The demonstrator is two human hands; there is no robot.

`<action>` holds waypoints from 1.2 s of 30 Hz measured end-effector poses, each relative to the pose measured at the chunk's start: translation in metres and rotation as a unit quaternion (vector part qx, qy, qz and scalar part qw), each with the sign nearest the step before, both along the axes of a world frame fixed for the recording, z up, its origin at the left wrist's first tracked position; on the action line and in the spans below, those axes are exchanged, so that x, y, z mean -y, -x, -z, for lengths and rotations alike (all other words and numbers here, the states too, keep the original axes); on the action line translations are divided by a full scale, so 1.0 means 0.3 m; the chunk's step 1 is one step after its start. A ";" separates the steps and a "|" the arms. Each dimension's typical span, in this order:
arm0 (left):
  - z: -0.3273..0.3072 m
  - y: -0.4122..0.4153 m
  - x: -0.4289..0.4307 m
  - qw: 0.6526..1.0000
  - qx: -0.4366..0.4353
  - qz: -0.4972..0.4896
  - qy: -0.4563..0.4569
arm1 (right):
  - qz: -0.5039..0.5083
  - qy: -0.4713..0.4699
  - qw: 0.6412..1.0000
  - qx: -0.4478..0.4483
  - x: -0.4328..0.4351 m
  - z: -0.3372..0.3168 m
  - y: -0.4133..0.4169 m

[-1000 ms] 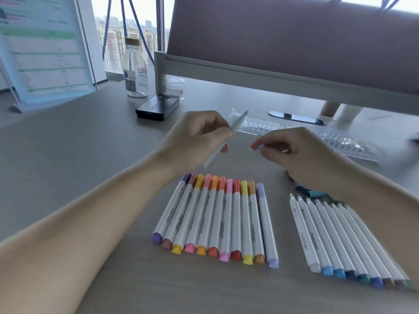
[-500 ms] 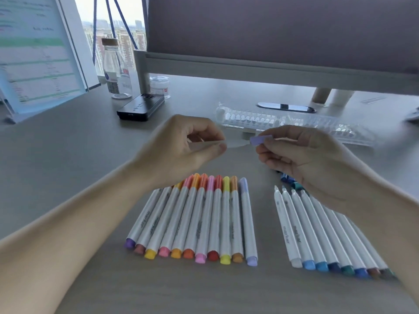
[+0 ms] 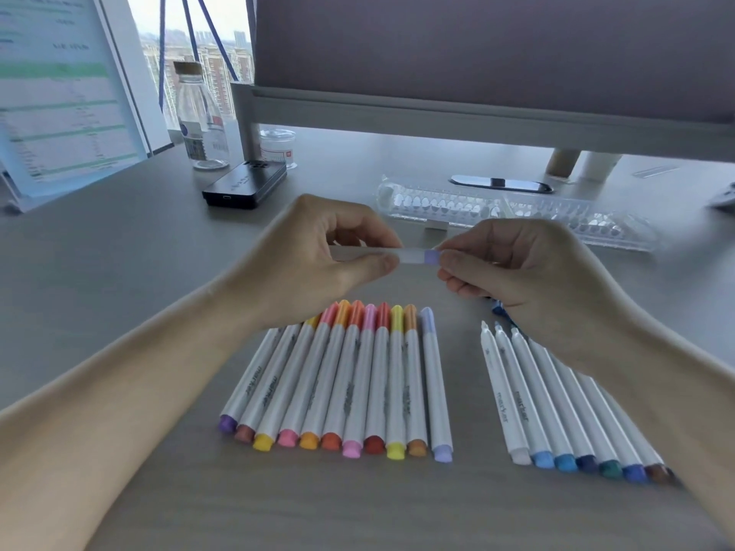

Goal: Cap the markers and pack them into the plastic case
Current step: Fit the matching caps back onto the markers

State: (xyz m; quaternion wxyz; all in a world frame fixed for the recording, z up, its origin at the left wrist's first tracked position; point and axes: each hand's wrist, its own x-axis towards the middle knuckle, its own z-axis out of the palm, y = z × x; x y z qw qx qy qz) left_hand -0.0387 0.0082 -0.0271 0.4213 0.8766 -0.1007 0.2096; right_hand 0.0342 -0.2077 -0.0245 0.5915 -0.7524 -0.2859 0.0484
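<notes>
My left hand (image 3: 318, 264) pinches a white marker (image 3: 411, 257) held level above the desk. My right hand (image 3: 513, 264) grips a lilac cap (image 3: 431, 257) that sits on the marker's right end. Below my left hand lies a row of several capped markers (image 3: 358, 383) with warm-coloured caps. Under my right wrist lies a second row of uncapped markers (image 3: 557, 407), their white tips pointing away from me. A few loose blue caps (image 3: 497, 308) peek out beneath my right hand. The clear plastic case (image 3: 517, 214) lies open behind my hands.
A black box (image 3: 246, 184), a glass bottle (image 3: 201, 121) and a small clear jar (image 3: 278, 147) stand at the back left. A grey partition panel (image 3: 477, 109) spans the back. A tilted document stand (image 3: 59, 97) is far left. A dark flat object (image 3: 501, 184) lies behind the case.
The marker swung from tilted to level in my left hand. My right hand brought the lilac cap leftward onto the marker's end. The view shifted a little.
</notes>
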 end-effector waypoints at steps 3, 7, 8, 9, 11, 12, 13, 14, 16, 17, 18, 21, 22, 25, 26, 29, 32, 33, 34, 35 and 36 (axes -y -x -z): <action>0.002 0.000 0.000 1.000 -0.006 0.002 -0.002 | -0.006 0.000 1.000 0.007 -0.001 0.007 -0.001; 0.000 0.002 0.002 1.000 -0.007 0.003 0.000 | -0.008 -0.005 1.000 0.018 0.004 0.014 -0.005; -0.002 0.002 0.002 1.000 -0.007 0.002 -0.004 | -0.010 -0.007 1.000 0.019 0.005 0.014 -0.005; -0.004 0.003 0.002 1.000 -0.007 0.001 -0.007 | -0.013 -0.010 1.000 0.019 0.005 0.012 -0.004; -0.004 0.003 0.005 1.000 -0.007 -0.002 -0.003 | -0.017 -0.018 0.999 0.020 0.006 0.007 -0.004; -0.005 0.004 0.007 1.000 -0.008 -0.004 0.006 | -0.018 -0.025 0.999 0.020 0.007 0.003 -0.005; -0.008 0.004 0.010 1.000 -0.008 -0.007 0.014 | -0.019 -0.031 0.999 0.021 0.008 -0.001 -0.005; -0.013 0.007 0.016 1.000 -0.008 -0.011 0.014 | -0.021 -0.036 0.999 0.022 0.011 -0.005 -0.005; -0.040 0.010 0.029 0.999 -0.003 -0.024 -0.028 | -0.023 -0.044 0.998 0.026 0.019 -0.015 -0.009; -0.061 0.013 0.037 0.998 -0.011 -0.030 -0.063 | -0.024 -0.043 0.998 0.028 0.025 -0.021 -0.015; -0.085 0.016 0.049 0.994 -0.031 -0.031 -0.098 | -0.026 -0.035 0.999 0.032 0.033 -0.029 -0.026; -0.167 0.021 0.109 0.977 -0.114 -0.045 -0.173 | -0.038 0.047 0.997 0.053 0.066 -0.063 -0.060; -0.190 0.022 0.135 0.969 -0.139 -0.060 -0.195 | -0.040 0.084 0.993 0.066 0.080 -0.073 -0.071; -0.225 0.028 0.228 0.930 -0.226 -0.114 -0.266 | -0.031 0.148 0.983 0.100 0.132 -0.085 -0.099; -0.224 0.030 0.260 0.916 -0.253 -0.125 -0.284 | -0.028 0.157 0.981 0.113 0.150 -0.085 -0.105; -0.192 0.029 0.340 0.887 -0.290 -0.155 -0.324 | -0.022 0.174 0.976 0.133 0.199 -0.079 -0.122; -0.146 0.037 0.376 0.877 -0.291 -0.178 -0.338 | -0.026 0.182 0.973 0.136 0.235 -0.068 -0.139; -0.132 0.042 0.383 0.877 -0.292 -0.181 -0.336 | -0.028 0.183 0.973 0.139 0.245 -0.064 -0.144; -0.117 0.046 0.387 0.878 -0.291 -0.183 -0.334 | -0.028 0.184 0.972 0.141 0.253 -0.060 -0.150; -0.105 0.048 0.389 0.880 -0.286 -0.184 -0.330 | -0.029 0.183 0.973 0.139 0.260 -0.055 -0.155; -0.095 0.050 0.387 0.884 -0.281 -0.185 -0.325 | -0.032 0.180 0.974 0.134 0.265 -0.050 -0.158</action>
